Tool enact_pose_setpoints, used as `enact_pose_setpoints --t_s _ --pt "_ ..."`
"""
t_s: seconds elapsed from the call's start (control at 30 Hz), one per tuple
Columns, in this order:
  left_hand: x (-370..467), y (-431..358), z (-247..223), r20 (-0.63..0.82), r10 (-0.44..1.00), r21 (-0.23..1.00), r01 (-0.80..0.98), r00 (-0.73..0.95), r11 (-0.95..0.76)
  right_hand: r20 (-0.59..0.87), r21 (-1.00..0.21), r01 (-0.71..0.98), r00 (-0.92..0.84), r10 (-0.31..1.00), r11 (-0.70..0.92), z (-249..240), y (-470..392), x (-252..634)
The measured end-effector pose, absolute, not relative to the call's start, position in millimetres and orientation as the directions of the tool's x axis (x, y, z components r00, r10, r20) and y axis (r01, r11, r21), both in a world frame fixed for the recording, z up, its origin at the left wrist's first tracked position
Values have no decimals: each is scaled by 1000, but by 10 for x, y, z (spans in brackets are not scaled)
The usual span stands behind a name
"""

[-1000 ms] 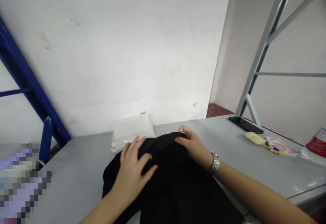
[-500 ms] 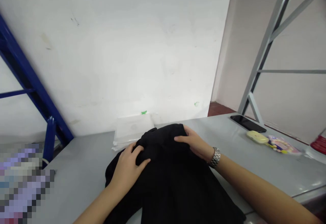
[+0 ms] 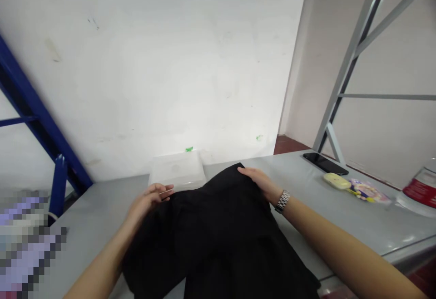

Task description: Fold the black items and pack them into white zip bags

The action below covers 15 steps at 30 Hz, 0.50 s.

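Black trousers (image 3: pixel 225 226) lie over the grey table in front of me, the top edge away from me and the two legs spreading toward me. My right hand (image 3: pixel 260 183) grips the top right corner, thumb on the near face and the other fingers hidden behind the cloth. At the upper left edge, my left hand (image 3: pixel 153 199) has its fingers curled at the fabric; its thumb is hard to make out. A metal-band watch (image 3: pixel 282 201) is on my right wrist. Just behind the trousers lies a stack of clear plastic packages (image 3: pixel 177 169).
On the right of the table (image 3: pixel 340 226) lie a black phone (image 3: pixel 325 163), a pale yellow case (image 3: pixel 336 181) with a colourful charm strap (image 3: pixel 369 191), and a bottle with a red label (image 3: pixel 422 188). Blue (image 3: pixel 41 108) and grey (image 3: pixel 344 72) metal frames flank the white wall (image 3: pixel 190 63).
My left hand has moved left and my hands are farther apart. The bunched top of the trousers is now spread flatter, its edge straighter. More of the red-labelled bottle shows.
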<state>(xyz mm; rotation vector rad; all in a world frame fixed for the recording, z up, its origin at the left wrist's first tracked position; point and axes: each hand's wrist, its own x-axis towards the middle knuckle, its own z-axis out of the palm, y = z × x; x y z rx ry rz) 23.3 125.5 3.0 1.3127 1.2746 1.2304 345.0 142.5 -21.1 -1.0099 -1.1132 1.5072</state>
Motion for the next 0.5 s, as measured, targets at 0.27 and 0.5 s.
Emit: enact_pose_setpoints --t_s 0.27,0.5 --pt "-46 1015 265 7 897 817 514 443 -260 -35 -997 -60 -161 986 -45 -280 1455 3435" --pt "-166 1184 331 109 982 672 717 155 -187 27 -939 301 -413 911 164 -256 1474 3531"
